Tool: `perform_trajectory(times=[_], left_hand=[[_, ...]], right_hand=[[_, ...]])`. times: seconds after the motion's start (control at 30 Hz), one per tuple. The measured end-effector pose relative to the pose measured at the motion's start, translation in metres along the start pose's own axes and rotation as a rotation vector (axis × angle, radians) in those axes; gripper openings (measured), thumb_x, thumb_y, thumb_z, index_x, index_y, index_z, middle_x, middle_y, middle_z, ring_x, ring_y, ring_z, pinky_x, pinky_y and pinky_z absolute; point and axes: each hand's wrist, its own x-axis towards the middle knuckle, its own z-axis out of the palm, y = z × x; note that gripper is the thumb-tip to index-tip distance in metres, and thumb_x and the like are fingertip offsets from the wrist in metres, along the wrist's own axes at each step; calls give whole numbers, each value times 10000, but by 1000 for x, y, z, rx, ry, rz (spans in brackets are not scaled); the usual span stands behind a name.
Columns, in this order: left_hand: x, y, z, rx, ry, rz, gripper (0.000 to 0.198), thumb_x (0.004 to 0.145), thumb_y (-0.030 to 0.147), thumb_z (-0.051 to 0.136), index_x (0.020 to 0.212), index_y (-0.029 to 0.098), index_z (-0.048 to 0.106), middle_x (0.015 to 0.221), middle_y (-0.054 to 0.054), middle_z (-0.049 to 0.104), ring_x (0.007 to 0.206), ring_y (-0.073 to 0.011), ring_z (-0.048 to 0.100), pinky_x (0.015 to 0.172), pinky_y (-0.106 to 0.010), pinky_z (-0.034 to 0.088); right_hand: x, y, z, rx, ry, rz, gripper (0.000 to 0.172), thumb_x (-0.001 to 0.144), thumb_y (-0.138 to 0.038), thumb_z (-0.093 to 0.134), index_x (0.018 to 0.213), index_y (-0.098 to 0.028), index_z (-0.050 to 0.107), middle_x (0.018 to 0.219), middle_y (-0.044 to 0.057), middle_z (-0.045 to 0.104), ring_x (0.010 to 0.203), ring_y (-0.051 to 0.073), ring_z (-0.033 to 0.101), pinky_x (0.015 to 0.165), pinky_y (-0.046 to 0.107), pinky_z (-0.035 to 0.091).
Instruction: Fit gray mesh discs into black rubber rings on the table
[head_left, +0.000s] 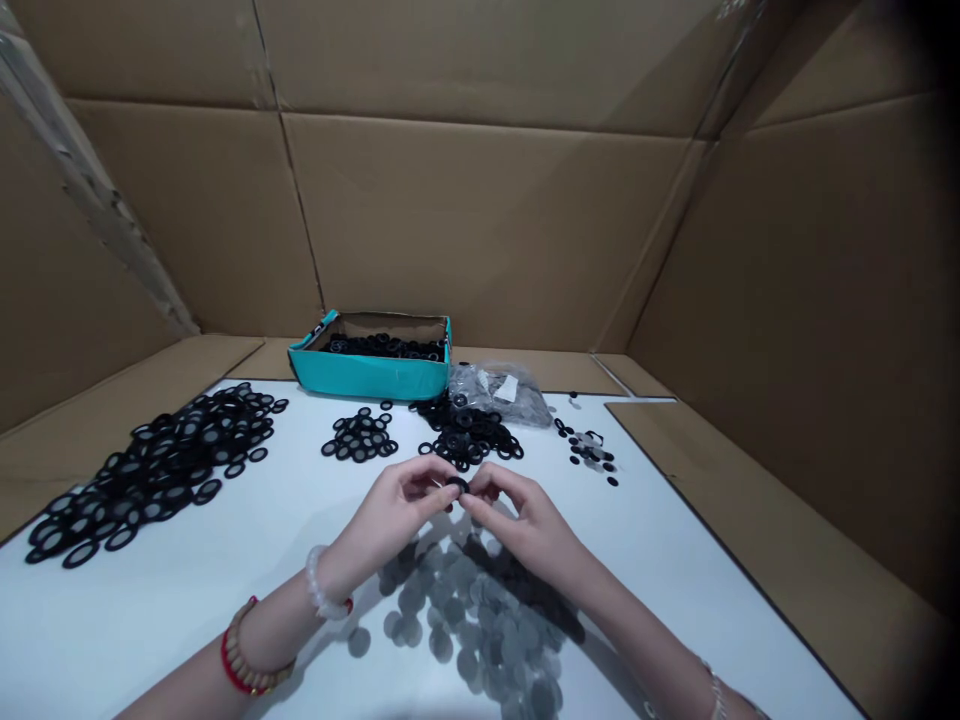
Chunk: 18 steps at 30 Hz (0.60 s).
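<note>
One black ring [457,487] is pinched between both hands, just above the table [225,560], mid-frame.
- left hand [396,515]: thumb and fingertips closed on the ring's left side, other fingers curled.
- right hand [519,522]: same grip, closed on the ring's right side.

Fingertips of the two hands nearly meet at the ring. Can't tell if a disc sits in it, too small.

Under the hands and toward the camera is a loose heap of grey discs [465,625] on the table, partly in hand shadow.

Behind the hands:
- mid pile of rings [471,432]
- smaller pile [360,437] to its left
- thin scatter [592,455] off to the right

Far left is a big spread of rings [150,470]; many show grey centres.

At the back edge a teal box [375,375] holds more black rings. A clear bag [499,388] lies just beside it on the right, reaching the mid pile.

Left wrist wears a white bead bracelet [322,592], with a red-and-wood bracelet [241,660] further up the arm.

Cardboard walls [487,220] stand all round.
</note>
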Motion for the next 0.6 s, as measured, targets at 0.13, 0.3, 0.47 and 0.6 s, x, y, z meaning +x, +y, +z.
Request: perform_trajectory(times=[0.13,0.3,0.47,0.6], left_hand=[[0,1,1,62,45,-23,128,729,278,609,752,154,587,687,-8,582,648,-146,538,600,-240,418],[0,2,-1,-26,-1,-61,197,715,337,635,763,151,590,665,-19,609,652,-173,592,622,-269,447],[-1,5,-3,-79,-70,-142,226,739,366,618,806,152,585,615,-4,610,638,-170,598,637,-272,441],[-1,8,-1,-96,-47,-162,181,750,329,606,818,164,577,635,8,617,640,-154,592,623,-249,435]], right_hand=[[-2,2,3,-3,45,-32,201,841,-222,506,661,-191,424,652,-31,431,635,126,418,601,236,341],[-3,1,2,13,41,1,197,867,-260,486,684,-191,460,662,-26,449,638,128,431,596,235,349],[-1,4,1,34,30,47,191,869,-303,490,724,-184,526,705,-9,513,683,143,476,635,244,366],[0,5,1,57,19,45,179,873,-306,485,758,-183,547,727,-4,525,693,143,482,642,245,373]])
